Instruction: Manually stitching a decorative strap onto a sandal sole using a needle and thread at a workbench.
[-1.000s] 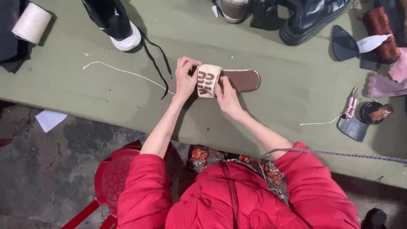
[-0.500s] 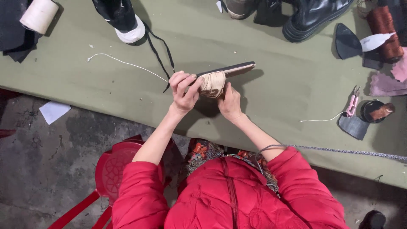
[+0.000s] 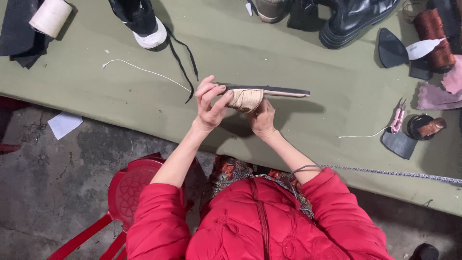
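A flat sandal [image 3: 269,91] with a dark sole and a tan woven strap is lifted off the green table [image 3: 288,53] and turned on its edge. My left hand [image 3: 210,102] grips its toe end, fingers curled over the sole's rim. My right hand [image 3: 263,119] holds it from below, under the tan strap. Both sleeves are red. A white thread [image 3: 144,71] runs along the table from the far left toward my left hand.
A black and white sneaker [image 3: 142,21] with loose laces lies at the far left, black boots [image 3: 351,17] at the far middle. A pale roll [image 3: 50,16], brown thread spool [image 3: 433,33], dark leather pieces [image 3: 392,48], pink snips [image 3: 398,118] and a red stool [image 3: 127,190] surround me.
The sandal lay flat on the table with its strap facing up; both hands have lifted it and rolled it onto its edge.
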